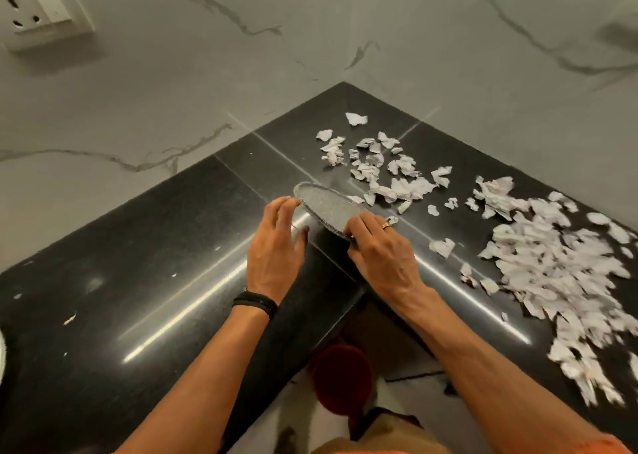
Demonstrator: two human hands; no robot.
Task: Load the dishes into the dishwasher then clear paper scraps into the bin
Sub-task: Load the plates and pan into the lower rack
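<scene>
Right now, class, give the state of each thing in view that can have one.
plate: tilted, held at its near rim.
right hand: grips the plate.
left hand: open, beside the plate.
paper scraps: scattered loose on the counter.
wall socket: nothing plugged in.

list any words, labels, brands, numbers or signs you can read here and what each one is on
No readable text anywhere in this view.
On the white wall socket: plain, no marking visible.
On the grey speckled round plate, gripped by the right hand: no label.
On the torn white paper scraps: any print is too blurred to tell.
On the black wristband and gold ring: no lettering visible.
</scene>
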